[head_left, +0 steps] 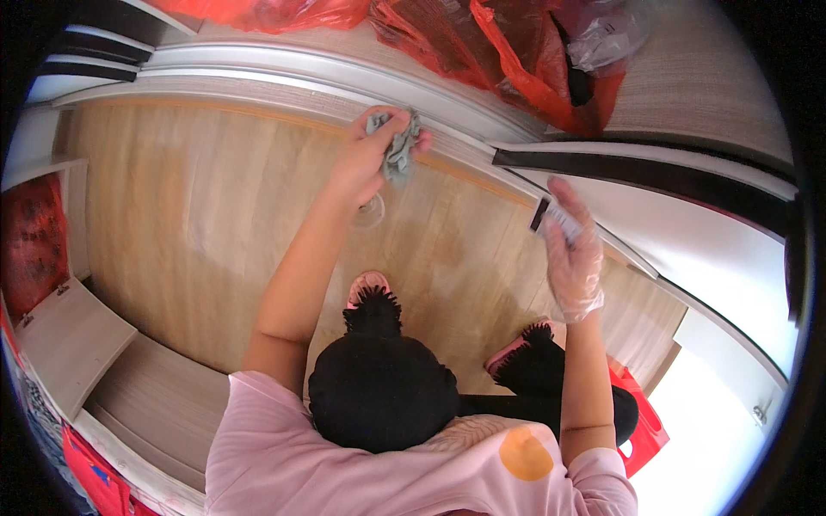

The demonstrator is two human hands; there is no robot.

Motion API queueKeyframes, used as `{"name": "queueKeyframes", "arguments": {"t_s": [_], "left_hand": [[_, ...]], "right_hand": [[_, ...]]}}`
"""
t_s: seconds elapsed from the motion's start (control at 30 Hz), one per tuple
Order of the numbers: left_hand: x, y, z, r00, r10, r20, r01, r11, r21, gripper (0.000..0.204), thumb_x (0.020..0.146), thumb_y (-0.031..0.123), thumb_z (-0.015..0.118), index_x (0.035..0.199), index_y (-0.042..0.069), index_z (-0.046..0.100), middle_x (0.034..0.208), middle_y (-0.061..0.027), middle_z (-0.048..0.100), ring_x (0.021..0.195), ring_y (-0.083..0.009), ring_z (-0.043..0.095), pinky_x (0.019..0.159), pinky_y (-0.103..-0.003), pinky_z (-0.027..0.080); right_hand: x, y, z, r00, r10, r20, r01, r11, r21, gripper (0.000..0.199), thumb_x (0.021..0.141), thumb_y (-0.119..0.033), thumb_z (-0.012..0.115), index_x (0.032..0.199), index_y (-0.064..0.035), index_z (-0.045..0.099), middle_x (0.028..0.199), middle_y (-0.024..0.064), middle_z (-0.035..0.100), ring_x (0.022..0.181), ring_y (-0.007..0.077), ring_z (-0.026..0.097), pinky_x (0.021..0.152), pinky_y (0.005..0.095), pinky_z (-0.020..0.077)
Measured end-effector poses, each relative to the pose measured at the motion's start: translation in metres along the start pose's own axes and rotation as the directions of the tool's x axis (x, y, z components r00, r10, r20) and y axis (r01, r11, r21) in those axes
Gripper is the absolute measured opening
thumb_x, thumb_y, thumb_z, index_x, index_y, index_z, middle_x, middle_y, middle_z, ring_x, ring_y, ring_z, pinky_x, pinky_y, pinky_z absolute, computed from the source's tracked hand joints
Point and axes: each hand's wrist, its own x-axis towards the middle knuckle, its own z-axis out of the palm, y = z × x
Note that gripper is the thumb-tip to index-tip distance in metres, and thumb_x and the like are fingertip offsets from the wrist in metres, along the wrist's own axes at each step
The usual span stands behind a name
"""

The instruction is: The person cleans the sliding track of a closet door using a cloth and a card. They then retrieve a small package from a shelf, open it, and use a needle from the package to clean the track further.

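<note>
My left hand [372,156] is closed around a crumpled grey-green cloth [399,153], held close to the pale edge of the cabinet's sliding-door track [292,84]. Below that wrist shows a clear, ring-shaped thing [370,212]; whether it touches the wrist or lies on the floor I cannot tell. A thin see-through plastic glove covers my right hand [575,258]. Its fingers are closed on a small white object with a black end [559,224], possibly a tube or packet. That hand is beside a white sliding door panel [680,219] with a dark strip.
Red plastic bags [482,52] and a clear bag [609,36] lie inside the cabinet. Wood-look floor [215,189] spreads below. At the left stands a low cabinet with a raised flap [76,340]. A red bag [641,421] is by my right leg. Pink slippers [370,282] are on my feet.
</note>
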Motion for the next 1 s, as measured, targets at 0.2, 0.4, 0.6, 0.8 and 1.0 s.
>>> {"name": "queueKeyframes", "arguments": {"t_s": [0.2, 0.4, 0.6, 0.8, 1.0], "left_hand": [[-0.016, -0.01, -0.016, 0.999, 0.045, 0.009, -0.046, 0.953, 0.299, 0.021, 0.085, 0.006, 0.053, 0.107, 0.003, 0.052, 0.092, -0.0086, 0.06, 0.072, -0.0146, 0.057, 0.062, -0.025, 0.047], [-0.017, -0.035, 0.018, 0.983, -0.038, 0.18, -0.093, 0.741, 0.665, 0.049, 0.081, 0.004, 0.055, 0.128, 0.01, 0.043, 0.09, -0.0053, 0.06, 0.074, -0.0105, 0.055, 0.064, -0.023, 0.045], [0.002, -0.06, 0.017, 0.924, 0.218, 0.314, -0.376, 0.665, 0.645, 0.059, 0.08, 0.001, 0.055, 0.134, 0.013, 0.036, 0.088, -0.0054, 0.06, 0.077, -0.0097, 0.054, 0.067, -0.024, 0.046], [0.0, -0.037, 0.021, 0.919, 0.242, 0.312, -0.395, 0.564, 0.725, 0.064, 0.079, 0.0, 0.055, 0.136, 0.016, 0.032, 0.087, -0.0058, 0.062, 0.074, -0.0095, 0.054, 0.068, -0.025, 0.046], [-0.018, 0.019, 0.015, 0.835, 0.499, 0.23, -0.431, 0.334, 0.838, 0.053, 0.077, 0.017, 0.067, 0.127, 0.012, 0.048, 0.075, -0.0009, 0.061, 0.067, -0.0061, 0.051, 0.061, -0.021, 0.042]], "right_hand": [[0.011, 0.002, 0.008, 0.994, 0.074, -0.079, -0.048, 0.954, 0.297, 0.023, 0.09, -0.009, 0.05, 0.109, 0.0033, 0.052, 0.105, 0.0083, 0.061, 0.09, 0.0103, 0.055, 0.082, 0.023, 0.0419], [0.014, 0.002, 0.005, 0.993, 0.108, -0.054, -0.086, 0.945, 0.316, 0.021, 0.09, -0.01, 0.05, 0.107, 0.0028, 0.053, 0.102, 0.008, 0.063, 0.088, 0.0082, 0.055, 0.08, 0.0219, 0.0431], [0.02, 0.003, 0.006, 0.993, 0.113, -0.027, -0.098, 0.937, 0.335, 0.021, 0.09, -0.01, 0.051, 0.106, 0.0033, 0.053, 0.1, 0.0079, 0.063, 0.084, 0.0077, 0.056, 0.076, 0.0216, 0.0448], [0.039, 0.001, 0.032, 0.999, -0.043, -0.027, 0.049, 0.964, 0.26, 0.019, 0.087, -0.012, 0.055, 0.099, 0.0017, 0.057, 0.086, 0.0075, 0.063, 0.075, 0.0107, 0.056, 0.068, 0.0255, 0.0461], [0.043, -0.032, 0.057, 0.956, -0.229, 0.18, 0.211, 0.971, 0.116, 0.022, 0.086, -0.017, 0.057, 0.101, -0.001, 0.056, 0.08, 0.0141, 0.062, 0.07, 0.0194, 0.058, 0.066, 0.0304, 0.0462]]}}
